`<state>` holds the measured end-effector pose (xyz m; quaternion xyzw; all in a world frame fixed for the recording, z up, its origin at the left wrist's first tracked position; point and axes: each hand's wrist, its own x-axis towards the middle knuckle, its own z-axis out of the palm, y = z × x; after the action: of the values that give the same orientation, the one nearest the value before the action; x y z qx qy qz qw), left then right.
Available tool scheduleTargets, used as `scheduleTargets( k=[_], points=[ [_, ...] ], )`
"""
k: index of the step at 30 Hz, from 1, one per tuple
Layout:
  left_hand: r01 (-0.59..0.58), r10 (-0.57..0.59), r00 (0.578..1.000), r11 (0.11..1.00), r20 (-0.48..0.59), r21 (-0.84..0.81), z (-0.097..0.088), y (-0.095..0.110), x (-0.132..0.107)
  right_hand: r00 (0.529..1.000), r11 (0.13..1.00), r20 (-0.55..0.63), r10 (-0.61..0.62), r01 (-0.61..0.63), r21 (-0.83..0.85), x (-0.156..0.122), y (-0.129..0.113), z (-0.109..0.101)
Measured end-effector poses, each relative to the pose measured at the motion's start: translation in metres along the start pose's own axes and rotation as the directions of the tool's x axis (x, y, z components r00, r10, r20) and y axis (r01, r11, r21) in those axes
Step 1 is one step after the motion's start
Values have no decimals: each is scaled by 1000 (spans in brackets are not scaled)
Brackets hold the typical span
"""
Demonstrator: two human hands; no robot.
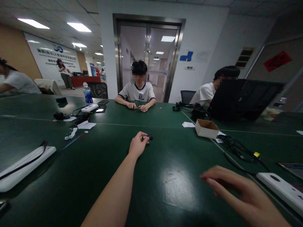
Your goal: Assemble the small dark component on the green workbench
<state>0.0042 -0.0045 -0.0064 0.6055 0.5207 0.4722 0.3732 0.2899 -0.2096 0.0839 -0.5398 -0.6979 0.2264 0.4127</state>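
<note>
My left hand (137,144) reaches out over the middle of the green table (102,164). Its fingers are closed on a small dark cylinder with a shiny band (148,137), which looks like a mini flashlight and lies low, near the tabletop. Part of it is hidden behind the fingers. At the lower right, my right hand (238,189) hovers over the table, a little blurred. Its fingers are stretched out with a gap beside the thumb, and I see nothing in it. A white power strip (284,192) is the nearest thing to it.
An open cardboard box (207,129) stands right of centre, beside black cables (239,151). On the left are a white plastic case (25,167), a blue pen (72,142), paper scraps and a water bottle (87,94). A person (137,90) sits opposite; another sits behind a black monitor (236,100).
</note>
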Motion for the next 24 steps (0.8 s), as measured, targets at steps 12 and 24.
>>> scheduleTargets(
  k=[12,24],
  points=[
    [-16,17,1000,951,-2,-309,3,4,8,919,591,339,202,-390,707,182,40,169],
    [10,-15,999,992,-41,-129,3,-7,17,953,497,243,180,-301,814,187,66,183]
  ],
)
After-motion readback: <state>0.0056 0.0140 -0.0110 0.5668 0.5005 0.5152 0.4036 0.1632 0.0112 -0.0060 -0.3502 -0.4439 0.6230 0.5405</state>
